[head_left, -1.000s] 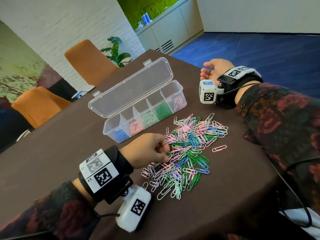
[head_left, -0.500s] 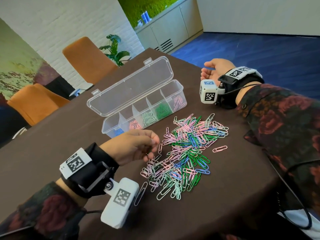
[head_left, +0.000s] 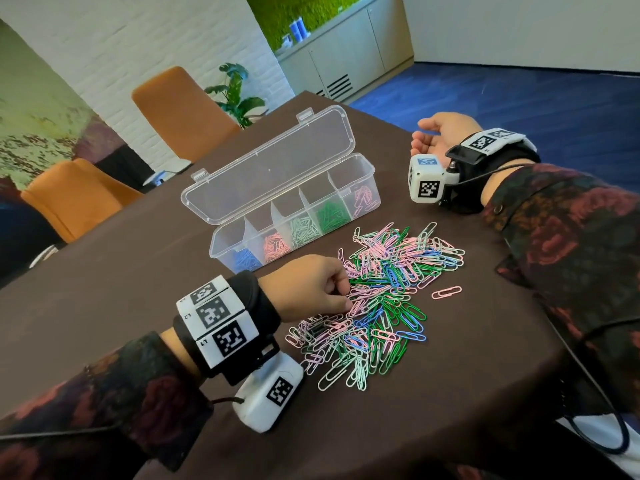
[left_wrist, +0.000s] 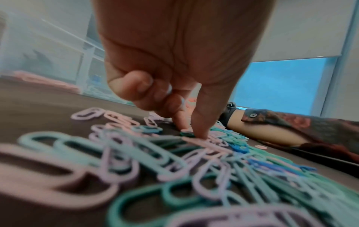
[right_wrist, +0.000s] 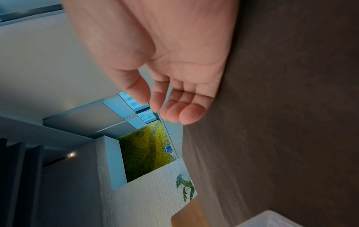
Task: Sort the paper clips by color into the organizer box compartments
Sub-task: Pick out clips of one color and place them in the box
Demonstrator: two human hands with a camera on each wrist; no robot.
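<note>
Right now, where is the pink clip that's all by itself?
In the head view, the lone pink clip lies flat on the brown table, just right of the big clip pile, toward the right sleeve.

Left wrist view: near paper clips [left_wrist: 120, 161] blurred; whether fingers [left_wrist: 200, 122] pinch clip unclear.

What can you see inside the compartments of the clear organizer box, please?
Left to right, the organizer box holds blue clips, salmon clips, pale green clips, dark green clips and pink clips. Their depth is hidden behind the walls.
</note>
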